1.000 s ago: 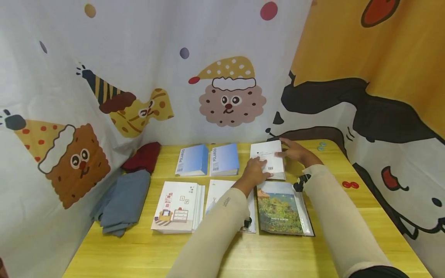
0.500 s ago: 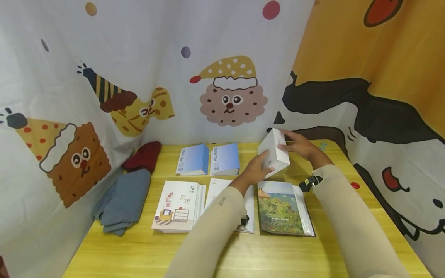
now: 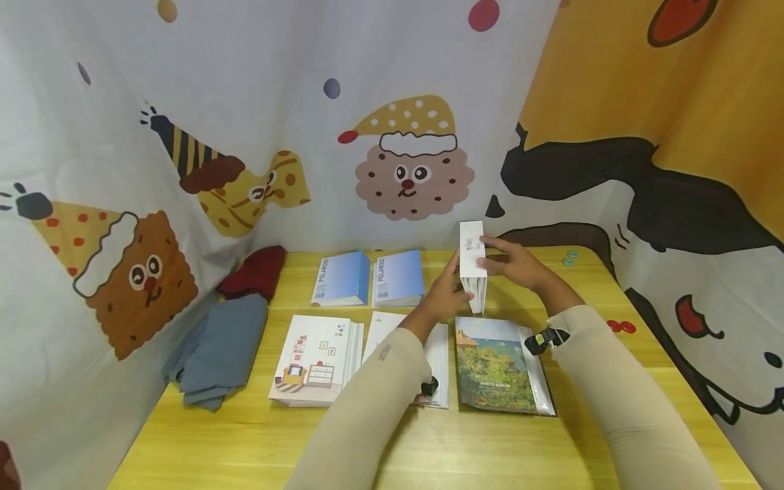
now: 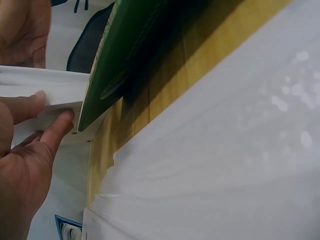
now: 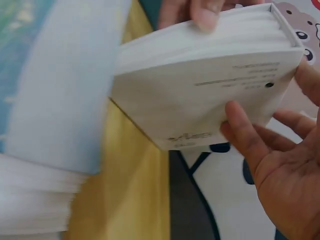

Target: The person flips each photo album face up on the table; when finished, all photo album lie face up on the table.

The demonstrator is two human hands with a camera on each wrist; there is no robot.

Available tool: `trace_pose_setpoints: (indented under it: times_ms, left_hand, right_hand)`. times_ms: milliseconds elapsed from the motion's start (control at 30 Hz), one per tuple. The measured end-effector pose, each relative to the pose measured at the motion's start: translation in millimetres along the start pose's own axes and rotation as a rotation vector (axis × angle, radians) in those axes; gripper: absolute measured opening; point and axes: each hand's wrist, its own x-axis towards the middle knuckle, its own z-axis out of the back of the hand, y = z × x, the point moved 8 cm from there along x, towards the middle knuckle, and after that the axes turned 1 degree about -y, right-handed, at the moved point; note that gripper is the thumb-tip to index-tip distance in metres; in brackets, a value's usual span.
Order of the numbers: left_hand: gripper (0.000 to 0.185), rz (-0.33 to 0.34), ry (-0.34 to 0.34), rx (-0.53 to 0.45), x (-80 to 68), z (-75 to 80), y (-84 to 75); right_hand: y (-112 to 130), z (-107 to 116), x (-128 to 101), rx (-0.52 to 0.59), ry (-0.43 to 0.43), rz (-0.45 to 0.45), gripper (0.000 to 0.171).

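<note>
A thick white photo album [image 3: 472, 252] stands upright on its edge at the back of the table, spine towards the head camera. My left hand [image 3: 442, 297] holds its lower part from the left; in the left wrist view, thumb and fingers of that hand [image 4: 30, 155] pinch the album. From the right, my right hand [image 3: 520, 267] holds the upper part. In the right wrist view its fingers [image 5: 245, 127] lie against the printed back cover of the album [image 5: 200, 100]. Just in front lies an album with a painted garden cover [image 3: 496, 367].
Two blue Polaroid albums [image 3: 339, 279] lie at the back. A white album with a furniture drawing [image 3: 315, 361] and another white album [image 3: 437, 367], partly under my left arm, lie in front. Folded grey cloth [image 3: 223, 347], dark red cloth [image 3: 254, 272], red discs [image 3: 621, 327] and teal discs [image 3: 570, 258] sit at the sides.
The white album has gone from lying flat, back cover up, to tilted and then upright with its spine showing. Both hands have turned it together.
</note>
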Motion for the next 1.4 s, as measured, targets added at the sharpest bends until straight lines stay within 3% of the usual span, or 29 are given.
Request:
trace_pose_setpoints:
  times_ms: [167, 333, 600, 767, 933, 1067, 1233, 1400]
  left_hand:
    - [0.116, 0.0, -0.032, -0.03, -1.3, 5.9, -0.5]
    - [0.112, 0.019, -0.048, -0.071, -2.9, 16.0, -0.1]
    - [0.101, 0.088, -0.081, 0.179, -4.0, 23.0, 6.4]
    - [0.09, 0.096, -0.091, 0.29, -0.2, 19.8, 7.0]
    - [0.087, 0.173, -0.04, 0.372, 1.0, 12.5, 14.3]
    - [0.087, 0.221, -0.026, 0.415, 1.9, 9.9, 22.6]
    - [0.091, 0.217, -0.011, 0.408, -0.3, 11.3, 23.3]
    - [0.1, 0.16, 0.027, 0.46, -6.0, 20.1, 3.9]
  right_hand:
    - [-13.2, -11.0, -2.7, 0.067, 0.046, 0.006, 0.075]
    - [-25.0, -22.7, -7.1, 0.023, 0.125, -0.039, 0.073]
    - [-40.0, -27.5, -15.3, -0.245, 0.145, -0.089, 0.082]
    - [-44.0, -24.4, -20.2, -0.311, 0.104, -0.143, 0.089]
    - [-48.2, -25.4, -21.2, -0.428, 0.065, -0.15, 0.088]
    - [-54.1, -28.6, -21.6, -0.439, 0.041, -0.187, 0.087]
    - [-51.9, -29.6, -23.0, -0.471, 0.031, -0.195, 0.087]
    - [-41.6, -25.3, -20.0, -0.492, 0.031, -0.192, 0.089]
